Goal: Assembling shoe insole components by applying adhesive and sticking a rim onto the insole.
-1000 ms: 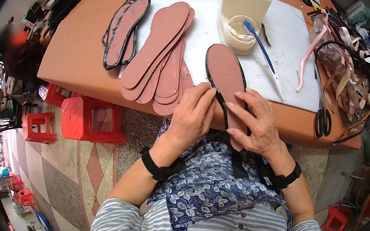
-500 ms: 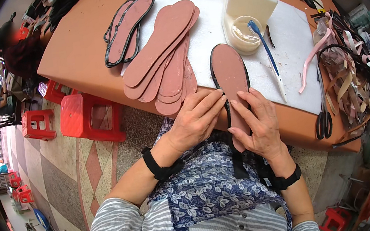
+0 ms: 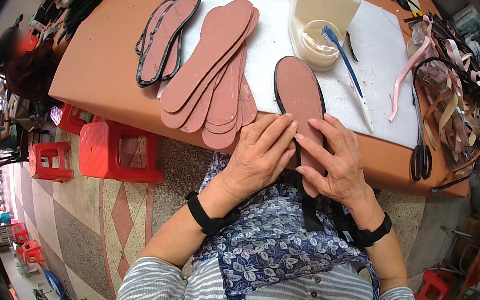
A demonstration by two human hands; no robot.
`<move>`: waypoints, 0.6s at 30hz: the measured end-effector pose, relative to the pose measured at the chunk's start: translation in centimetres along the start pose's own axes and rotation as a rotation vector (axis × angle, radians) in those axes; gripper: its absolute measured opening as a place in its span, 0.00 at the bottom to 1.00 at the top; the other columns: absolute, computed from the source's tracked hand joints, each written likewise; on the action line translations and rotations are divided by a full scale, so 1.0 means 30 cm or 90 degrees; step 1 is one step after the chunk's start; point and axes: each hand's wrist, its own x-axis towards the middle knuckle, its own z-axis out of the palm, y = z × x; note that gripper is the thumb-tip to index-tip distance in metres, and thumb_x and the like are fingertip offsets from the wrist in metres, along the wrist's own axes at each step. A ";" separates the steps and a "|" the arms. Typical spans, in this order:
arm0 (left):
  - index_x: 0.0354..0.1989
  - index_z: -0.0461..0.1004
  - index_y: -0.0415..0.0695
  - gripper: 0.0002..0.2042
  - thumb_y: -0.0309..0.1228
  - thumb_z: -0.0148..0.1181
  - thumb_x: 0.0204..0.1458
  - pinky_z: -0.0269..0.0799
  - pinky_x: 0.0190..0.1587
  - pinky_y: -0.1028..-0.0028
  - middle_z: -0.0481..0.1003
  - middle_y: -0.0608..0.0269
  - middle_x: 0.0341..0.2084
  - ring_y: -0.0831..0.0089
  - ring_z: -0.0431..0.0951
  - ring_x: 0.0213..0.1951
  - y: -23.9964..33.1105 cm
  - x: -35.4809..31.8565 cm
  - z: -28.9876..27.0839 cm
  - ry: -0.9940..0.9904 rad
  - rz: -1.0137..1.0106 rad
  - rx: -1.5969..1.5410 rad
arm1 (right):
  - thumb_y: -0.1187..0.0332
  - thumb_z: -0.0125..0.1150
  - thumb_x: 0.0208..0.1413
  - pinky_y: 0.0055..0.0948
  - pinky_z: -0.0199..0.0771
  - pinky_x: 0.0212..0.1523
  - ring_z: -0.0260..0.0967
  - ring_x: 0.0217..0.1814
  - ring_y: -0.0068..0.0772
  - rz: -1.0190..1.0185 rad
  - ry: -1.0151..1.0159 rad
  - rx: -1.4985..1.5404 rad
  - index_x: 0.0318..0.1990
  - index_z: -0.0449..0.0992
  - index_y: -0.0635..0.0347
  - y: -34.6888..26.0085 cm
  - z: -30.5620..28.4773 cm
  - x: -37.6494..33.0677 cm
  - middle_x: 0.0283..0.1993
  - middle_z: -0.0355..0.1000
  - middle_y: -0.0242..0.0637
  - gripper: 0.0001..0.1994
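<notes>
A pink insole (image 3: 297,86) with black edging round its rim lies partly on the white sheet, its narrow end reaching past the table's near edge towards my lap. My left hand (image 3: 261,154) is closed, its fingertips pressing on the insole's left edge at mid-length. My right hand (image 3: 339,165) grips the right side, thumb and fingers bent over the insole's face. From the narrow end hangs a loose black strip (image 3: 311,216). Left of my hands, a fanned stack of plain pink insoles (image 3: 204,55) lies beside several black-edged insoles (image 3: 169,33).
A cream glue container (image 3: 326,1) with an open round cup stands on the white sheet (image 3: 382,60), a blue-and-white toothbrush (image 3: 344,65) leaning on its rim. Black-handled scissors (image 3: 420,162) and tangled strips (image 3: 454,87) are at right. Red stools (image 3: 110,153) stand left; a person sits far left.
My left fingers have shifted slightly along the insole's left edge and now lie flatter over it. My right hand and the insole have hardly moved.
</notes>
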 end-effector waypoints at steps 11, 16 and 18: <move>0.59 0.70 0.35 0.27 0.29 0.65 0.49 0.63 0.60 0.61 0.68 0.51 0.59 0.54 0.68 0.59 0.010 0.010 -0.019 -0.032 -0.017 -0.014 | 0.54 0.70 0.47 0.46 0.59 0.64 0.56 0.71 0.48 -0.011 -0.001 -0.007 0.53 0.80 0.48 0.004 -0.005 0.005 0.65 0.65 0.40 0.24; 0.59 0.70 0.35 0.27 0.28 0.66 0.49 0.67 0.58 0.59 0.68 0.49 0.59 0.52 0.70 0.56 0.021 0.018 -0.030 -0.013 -0.022 -0.031 | 0.56 0.69 0.49 0.44 0.63 0.62 0.62 0.67 0.51 0.028 0.008 0.160 0.54 0.80 0.52 0.027 -0.048 0.013 0.63 0.67 0.44 0.23; 0.59 0.71 0.36 0.27 0.28 0.66 0.48 0.69 0.56 0.59 0.68 0.49 0.58 0.52 0.72 0.55 0.022 0.026 -0.052 0.006 -0.014 -0.045 | 0.57 0.68 0.51 0.43 0.64 0.62 0.63 0.66 0.51 0.044 0.044 0.135 0.54 0.79 0.54 0.049 -0.114 0.018 0.62 0.67 0.45 0.23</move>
